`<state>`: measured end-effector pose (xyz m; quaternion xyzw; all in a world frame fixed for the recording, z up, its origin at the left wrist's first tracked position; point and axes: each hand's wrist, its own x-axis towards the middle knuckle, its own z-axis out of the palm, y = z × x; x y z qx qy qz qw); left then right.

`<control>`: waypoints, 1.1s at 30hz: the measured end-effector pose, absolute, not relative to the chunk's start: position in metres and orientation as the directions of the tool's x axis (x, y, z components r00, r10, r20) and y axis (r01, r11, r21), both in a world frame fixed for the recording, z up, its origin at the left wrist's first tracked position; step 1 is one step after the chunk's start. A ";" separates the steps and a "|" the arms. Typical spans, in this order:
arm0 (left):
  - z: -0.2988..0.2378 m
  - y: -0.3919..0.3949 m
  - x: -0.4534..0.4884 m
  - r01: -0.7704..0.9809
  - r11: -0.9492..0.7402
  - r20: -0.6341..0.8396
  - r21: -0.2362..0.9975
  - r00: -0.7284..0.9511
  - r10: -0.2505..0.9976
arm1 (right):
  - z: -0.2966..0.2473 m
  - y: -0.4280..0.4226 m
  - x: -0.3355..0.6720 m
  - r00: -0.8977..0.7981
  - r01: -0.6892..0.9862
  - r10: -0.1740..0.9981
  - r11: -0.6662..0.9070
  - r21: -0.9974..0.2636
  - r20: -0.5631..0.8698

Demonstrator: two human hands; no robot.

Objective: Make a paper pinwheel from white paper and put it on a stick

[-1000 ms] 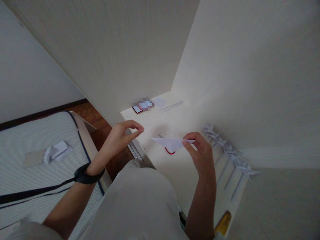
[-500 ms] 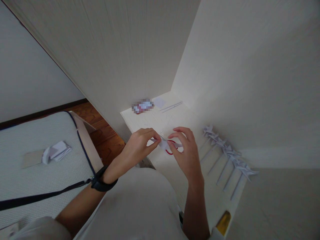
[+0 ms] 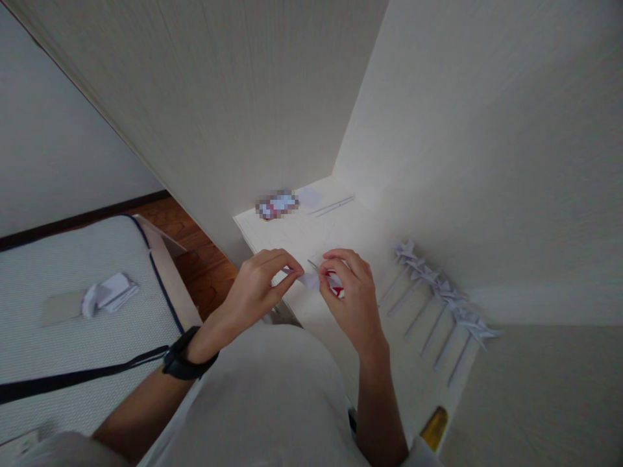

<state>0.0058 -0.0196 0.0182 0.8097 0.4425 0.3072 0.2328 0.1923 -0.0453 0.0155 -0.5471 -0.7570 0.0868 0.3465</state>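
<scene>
Both hands of a person in a pale top pinch a small piece of white paper above the near edge of a white counter (image 3: 287, 235). The left hand (image 3: 265, 279), thumb and forefinger drawn narrow, grips one end; the right hand (image 3: 350, 285) curls its fingertips onto the other, probably so that the thin, smooth sheet (image 3: 310, 281) stays steady between them. Behind the right fingers, over the counter, shows a red-handled tool (image 3: 339, 293), perhaps scissors, mostly hidden.

Along the counter's wall side, spiky folded-paper heads (image 3: 440, 290) line up on slim, straight stems (image 3: 433, 329), laid side by side with heads to the wall, a placing that likely spares the points from being crushed. At the counter's far end lie two thin sticks (image 3: 333, 206), a flat paper (image 3: 310, 196) and a pixelated object (image 3: 277, 205) that cannot be made out, apparently set beyond the working spot.

Left of the counter, folded white papers (image 3: 115, 292) and a beige card (image 3: 62, 308) rest on a finely ribbed, dark-piped mattress (image 3: 73, 256). A black band (image 3: 182, 360) rings the left wrist.
</scene>
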 end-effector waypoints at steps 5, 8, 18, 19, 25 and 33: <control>0.017 -0.016 -0.018 0.616 -0.341 0.245 0.710 0.238 0.940 | 0.003 -0.046 0.245 0.063 0.827 0.875 0.223 -0.516 0.480; 0.014 -0.011 -0.019 0.581 -0.272 0.188 0.767 0.201 0.961 | 0.012 -0.047 0.251 0.127 0.784 0.846 0.234 -0.575 0.517; 0.017 -0.011 0.005 0.490 -0.369 0.224 0.790 0.329 0.917 | 0.025 -0.036 0.200 -0.097 0.628 0.910 0.369 -0.684 0.402; 0.018 -0.011 0.006 0.487 -0.367 0.221 0.793 0.333 0.917 | 0.023 -0.036 0.201 -0.090 0.629 0.913 0.363 -0.688 0.399; 0.020 -0.011 0.017 0.463 -0.361 0.194 0.810 0.369 0.909 | 0.020 -0.038 0.201 -0.079 0.648 0.912 0.354 -0.675 0.402; 0.022 -0.016 0.027 0.504 -0.395 0.231 0.768 0.356 0.905 | 0.028 -0.040 0.187 -0.129 0.703 0.916 0.355 -0.616 0.380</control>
